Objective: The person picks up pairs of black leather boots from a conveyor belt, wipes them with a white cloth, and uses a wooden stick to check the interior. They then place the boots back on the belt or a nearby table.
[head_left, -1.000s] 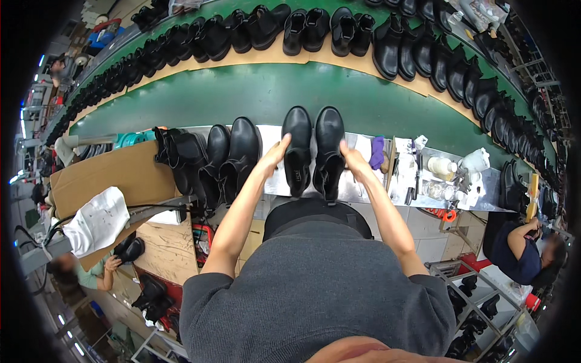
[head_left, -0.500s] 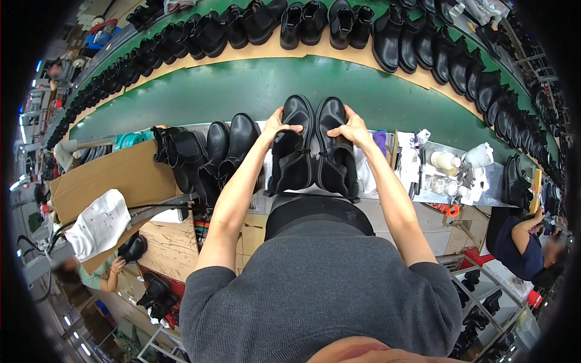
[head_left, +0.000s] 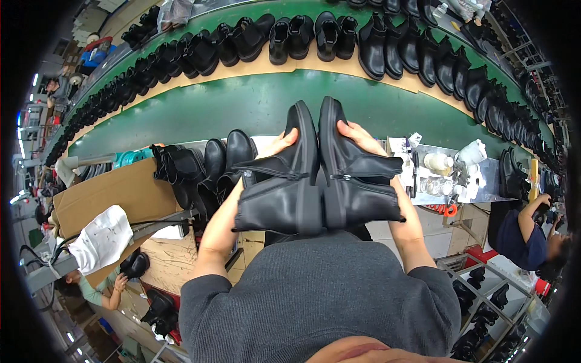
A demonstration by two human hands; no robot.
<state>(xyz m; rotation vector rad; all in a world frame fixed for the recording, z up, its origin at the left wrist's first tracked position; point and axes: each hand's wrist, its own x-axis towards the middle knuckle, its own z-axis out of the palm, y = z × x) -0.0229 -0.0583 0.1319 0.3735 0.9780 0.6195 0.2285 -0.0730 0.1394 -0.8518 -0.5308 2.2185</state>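
Two black ankle boots are held up side by side in front of my chest, toes pointing away and soles turned toward each other. My left hand [head_left: 283, 144] grips the left boot [head_left: 275, 206] near its toe. The right boot [head_left: 363, 202] is in my right hand [head_left: 359, 137], its thumb on the upper behind the toe. Zips run along the sides that face up, and the shaft tops point outward. Most of my fingers are hidden behind the boots. Left of them, more black boots [head_left: 236, 148] stand at the bench edge.
Long rows of black boots [head_left: 372, 48] line tan strips on the green bench [head_left: 212, 100]. To the right, a metal tray [head_left: 493, 181] carries white bottles [head_left: 439, 161]. A cardboard sheet [head_left: 121, 187] with a white cloth [head_left: 100, 236] lies left. One co-worker [head_left: 523, 236] is at right, another [head_left: 100, 290] at lower left.
Both boots have come up nearer my chest. They have been rolled from soles down onto their sides, so the zipped sides face up. My hands still hold them.
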